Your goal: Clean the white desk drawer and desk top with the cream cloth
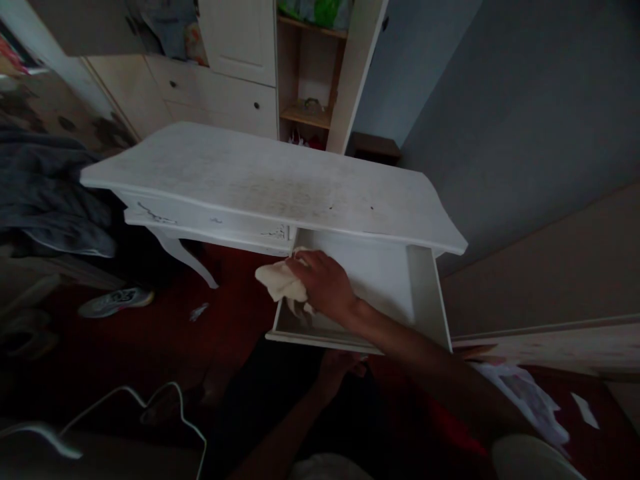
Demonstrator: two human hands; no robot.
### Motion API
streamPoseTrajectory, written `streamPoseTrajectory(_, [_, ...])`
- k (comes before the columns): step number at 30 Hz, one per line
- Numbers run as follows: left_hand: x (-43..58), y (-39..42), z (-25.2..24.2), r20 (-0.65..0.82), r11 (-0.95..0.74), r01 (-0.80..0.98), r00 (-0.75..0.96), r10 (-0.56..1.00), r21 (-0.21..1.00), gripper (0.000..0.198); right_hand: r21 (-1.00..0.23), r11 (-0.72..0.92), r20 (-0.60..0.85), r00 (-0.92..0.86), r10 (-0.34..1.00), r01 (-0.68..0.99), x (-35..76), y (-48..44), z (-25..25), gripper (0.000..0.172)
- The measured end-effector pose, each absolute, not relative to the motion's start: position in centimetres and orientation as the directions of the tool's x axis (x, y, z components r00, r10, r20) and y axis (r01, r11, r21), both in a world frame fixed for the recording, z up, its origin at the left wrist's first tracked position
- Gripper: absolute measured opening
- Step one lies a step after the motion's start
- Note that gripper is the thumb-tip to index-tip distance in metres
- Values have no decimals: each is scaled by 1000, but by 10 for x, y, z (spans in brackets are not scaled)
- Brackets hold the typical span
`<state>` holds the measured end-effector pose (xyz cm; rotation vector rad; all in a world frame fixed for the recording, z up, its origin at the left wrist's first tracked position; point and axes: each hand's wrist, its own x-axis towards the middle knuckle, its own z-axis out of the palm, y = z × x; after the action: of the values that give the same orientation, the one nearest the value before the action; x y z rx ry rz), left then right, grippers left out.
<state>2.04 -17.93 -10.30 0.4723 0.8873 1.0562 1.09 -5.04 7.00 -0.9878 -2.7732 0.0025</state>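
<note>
While the right hand (325, 287) sits in the middle of the frame, fingers bunched down tight on a crumpled cream cloth (280, 283), that cloth is pressed against the left inner corner of the pulled-out drawer (425, 293), with part of it spilling over the left wall. The drawer is white, looks bare inside, and sticks out from under the right half of a white desk (280, 180) with a scuffed, dusty-looking top and a curvy leg on the left. The left hand (340, 367) is lower down, just under the drawer's front edge and about touching it, but it's so dark there I honestly can't tell if the fingers are curled or spread. Lower left has a white cable (165, 393) looping across the dark red floor (150, 333), and a grey sneaker (115, 301) lies just left of the desk leg. A pile of dark clothes (45, 193) is at the left edge. Top of the frame shows a cream wardrobe (240, 40) with an open shelf (305, 117) beside it. Lower right, some crumpled white material (525, 397) and a paper scrap (585, 410) lie on the floor.
</note>
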Motion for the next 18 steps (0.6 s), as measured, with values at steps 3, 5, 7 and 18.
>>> streamPoseTrajectory(3, [20, -177, -100, -371, 424, -548, 210, 904, 721, 62, -72, 682, 284, -641, 714, 728, 7, -25, 61, 43])
streamPoseTrajectory(5, [20, -176, -100, -367, 423, -549, 215, 905, 721, 62, -77, 629, 310, -581, 752, 773, -2, -14, 56, 45])
streamPoseTrajectory(7, [20, -176, -100, -367, 419, -552, 208, 907, 721, 63, -69, 610, 304, -565, 767, 790, -11, -10, 51, 42])
streamPoseTrajectory(18, [23, -177, -116, -450, 447, -483, 119, 885, 753, 52, -94, 848, 118, -840, 530, 522, 0, -77, 47, 23])
